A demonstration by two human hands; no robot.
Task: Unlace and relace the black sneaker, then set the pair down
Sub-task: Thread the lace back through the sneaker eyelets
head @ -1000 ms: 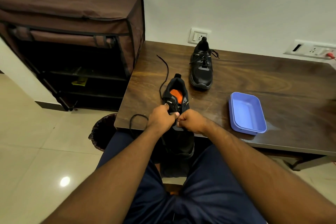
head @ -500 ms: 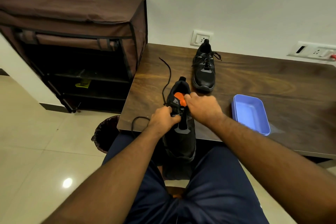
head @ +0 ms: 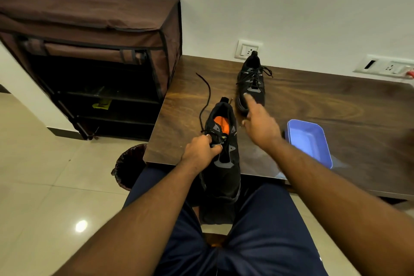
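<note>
Black sneaker [head: 223,163] pinched by left hand [head: 199,152]; right hand [head: 261,126] spread; logos unreadable.

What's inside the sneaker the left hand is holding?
An orange insole shows through the opening of the near sneaker. Further toward the toe, the upper covers it.

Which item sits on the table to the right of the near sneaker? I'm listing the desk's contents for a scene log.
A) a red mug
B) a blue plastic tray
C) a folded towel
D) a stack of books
B: a blue plastic tray lies on the wooden table, to the right of the near sneaker that the left hand grips.
</note>
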